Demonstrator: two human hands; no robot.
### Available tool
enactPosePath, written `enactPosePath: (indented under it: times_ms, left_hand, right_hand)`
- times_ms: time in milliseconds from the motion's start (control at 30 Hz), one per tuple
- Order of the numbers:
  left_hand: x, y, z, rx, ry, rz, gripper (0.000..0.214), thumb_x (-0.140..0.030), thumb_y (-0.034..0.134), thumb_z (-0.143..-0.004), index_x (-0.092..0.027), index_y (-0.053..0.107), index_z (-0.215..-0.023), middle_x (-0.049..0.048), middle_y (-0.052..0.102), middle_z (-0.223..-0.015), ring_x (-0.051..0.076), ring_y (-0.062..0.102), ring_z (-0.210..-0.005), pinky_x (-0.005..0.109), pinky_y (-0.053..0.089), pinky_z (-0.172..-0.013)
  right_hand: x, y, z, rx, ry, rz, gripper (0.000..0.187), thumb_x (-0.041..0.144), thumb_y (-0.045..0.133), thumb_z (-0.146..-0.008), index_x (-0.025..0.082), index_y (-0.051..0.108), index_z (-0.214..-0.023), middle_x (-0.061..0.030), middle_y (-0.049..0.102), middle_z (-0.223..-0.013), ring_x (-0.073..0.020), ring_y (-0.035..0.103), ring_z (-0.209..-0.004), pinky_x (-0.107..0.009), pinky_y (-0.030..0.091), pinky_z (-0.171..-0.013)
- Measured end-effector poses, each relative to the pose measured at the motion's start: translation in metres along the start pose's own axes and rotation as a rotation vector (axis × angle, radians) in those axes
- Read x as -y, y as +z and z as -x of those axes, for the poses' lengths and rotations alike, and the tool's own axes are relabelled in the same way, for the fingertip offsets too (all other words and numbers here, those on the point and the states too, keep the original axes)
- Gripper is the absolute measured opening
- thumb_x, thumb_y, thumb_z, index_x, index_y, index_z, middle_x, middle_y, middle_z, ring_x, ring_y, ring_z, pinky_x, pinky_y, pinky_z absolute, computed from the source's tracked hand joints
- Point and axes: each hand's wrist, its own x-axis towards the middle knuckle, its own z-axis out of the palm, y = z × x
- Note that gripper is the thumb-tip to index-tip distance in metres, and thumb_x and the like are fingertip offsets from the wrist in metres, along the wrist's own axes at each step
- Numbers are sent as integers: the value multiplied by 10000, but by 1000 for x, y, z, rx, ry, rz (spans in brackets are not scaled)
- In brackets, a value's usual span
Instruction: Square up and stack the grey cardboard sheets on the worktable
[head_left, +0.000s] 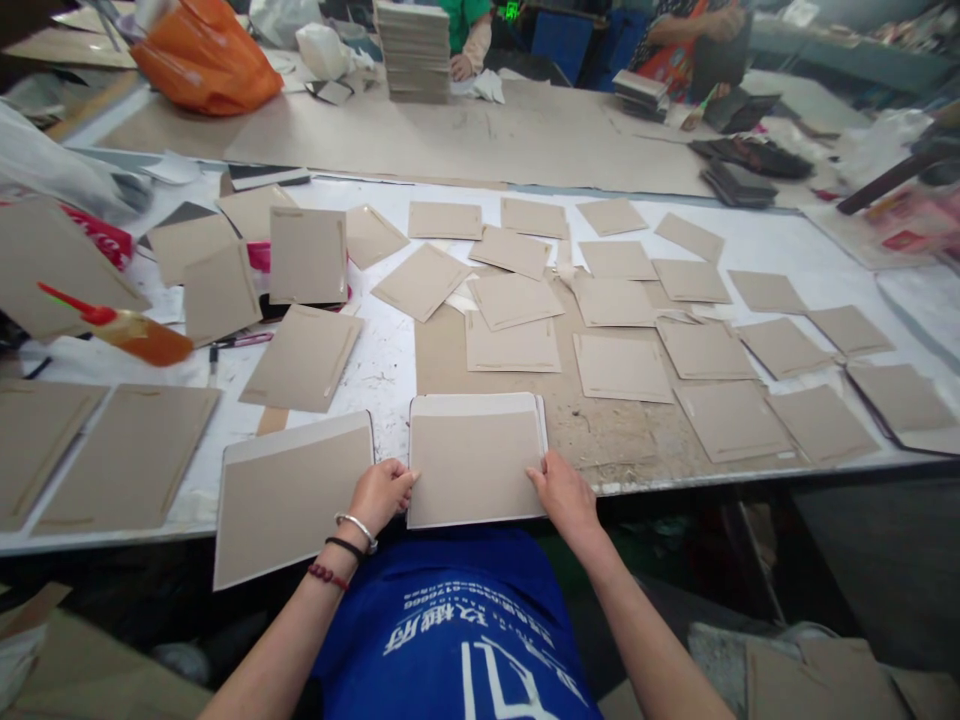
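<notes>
A grey-brown cardboard panel [474, 455] with a pale strip along its top and right edges lies at the table's front edge, slightly overhanging. My left hand [386, 492] pinches its left edge, thumb on top; a silver bangle and two bracelets circle that wrist. On the opposite side my right hand [561, 490] grips the right edge, fingers mostly beneath. Just left of my left hand, a similar cardboard panel [292, 500] sits tilted and juts over the table edge. Several smaller cardboard pieces [514, 340] with glue-like streaks near their edges are spread beyond the panel.
A glue bottle [142, 335] with a red nozzle lies at left, near a pen [244, 341]. Behind it sits an orange plastic bag [206, 60]. A tall stack of boards [412, 50] stands on the far table [465, 140], where other people work. Dark pads [739, 183] lie at right.
</notes>
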Motion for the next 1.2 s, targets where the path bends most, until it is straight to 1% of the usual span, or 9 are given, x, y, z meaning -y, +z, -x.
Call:
enactPosePath:
  times_ms: [233, 400, 533, 833, 1200]
  left_hand:
    - [2, 1, -1, 4, 15, 6, 175, -266, 525, -677, -186, 450, -540, -35, 512, -405, 113, 497, -376, 218, 391, -405]
    - [7, 3, -1, -21, 41, -5, 178, -288, 514, -680, -193, 444, -547, -43, 499, -406, 113, 485, -376, 221, 378, -408]
    - [12, 4, -1, -48, 68, -15, 171, -314, 509, -673, -198, 452, -562, -40, 510, -424, 121, 497, -397, 228, 387, -434]
    - [19, 8, -2, -52, 111, -24, 197, -381, 468, -690, -211, 431, -597, -48, 500, -450, 124, 495, -419, 235, 392, -460]
    - [24, 10, -3, -102, 141, -140, 227, -411, 443, -718, -220, 432, -595, -29, 511, -451, 152, 521, -460, 252, 382, -498]
  right_hand:
    - [0, 1, -1, 0, 5, -23, 138, 335, 499, -899, 199, 504, -879, -58, 616, -902, -214, 591, -809, -290, 298, -559]
    - [-1, 2, -2, 0, 21, -34, 137, 341, 508, -892, 206, 504, -864, -40, 616, -882, -202, 587, -797, -282, 286, -551]
    - [-1, 1, -2, 8, 32, -43, 143, 347, 494, -895, 209, 509, -861, -34, 612, -858, -193, 584, -763, -282, 280, -538]
    - [0, -1, -1, 4, 31, -32, 138, 340, 498, -891, 210, 514, -846, -27, 604, -809, -188, 577, -721, -284, 270, -525]
    - [0, 0, -1, -16, 33, -41, 150, 339, 504, -893, 208, 495, -820, -26, 617, -810, -191, 580, -722, -284, 246, -519]
